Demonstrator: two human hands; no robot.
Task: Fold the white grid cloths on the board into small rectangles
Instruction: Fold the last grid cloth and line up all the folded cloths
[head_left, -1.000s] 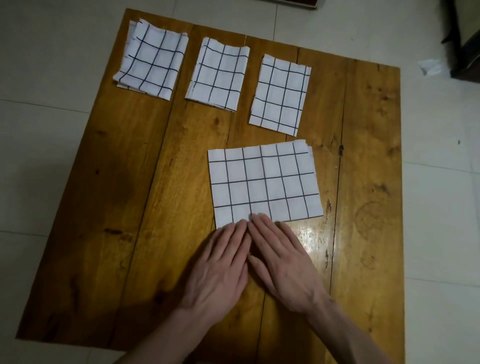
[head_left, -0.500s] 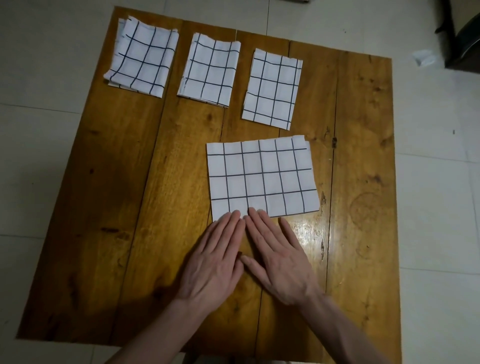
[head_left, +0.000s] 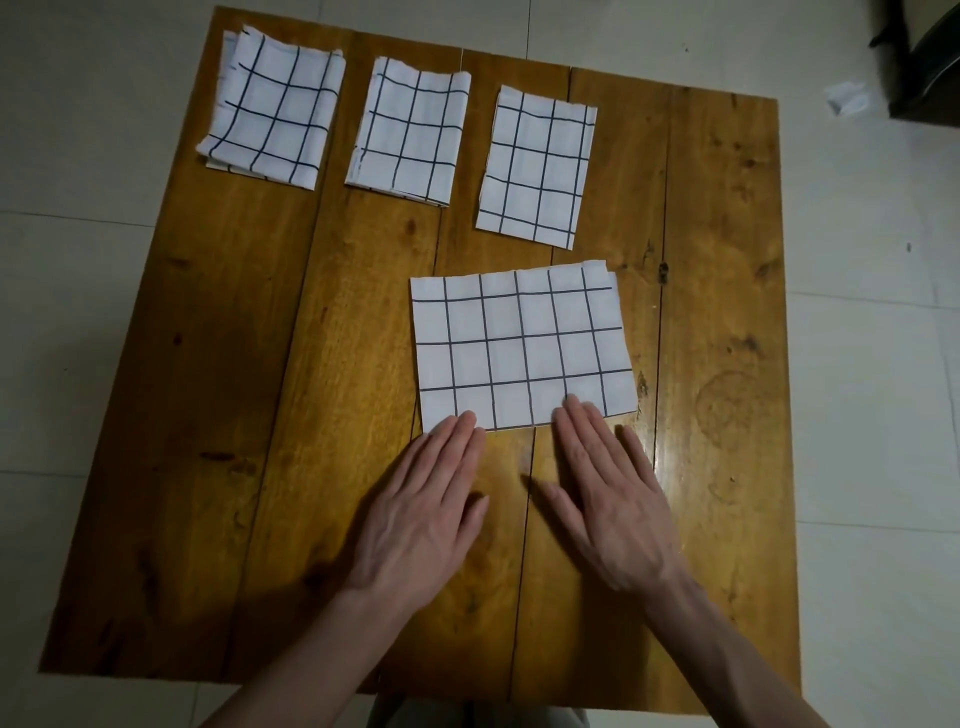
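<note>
Nothing gripped: left hand (head_left: 426, 514) and right hand (head_left: 613, 499) laid flat, fingertips pressed on cloth (head_left: 522, 348) near edge | cloth mid-board (head_left: 182, 467), three folded at far edge | crease should be smoothed outward before halving.

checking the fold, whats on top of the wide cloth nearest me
Only fingertips: the left hand and right hand lie flat on the near edge of the wide cloth. Anything under it on the board is covered.

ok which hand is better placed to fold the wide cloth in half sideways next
Right, narrowly. The right hand has fingertips on the wide cloth near its right end; the left hand only touches the near edge, inside the left corner.
</note>
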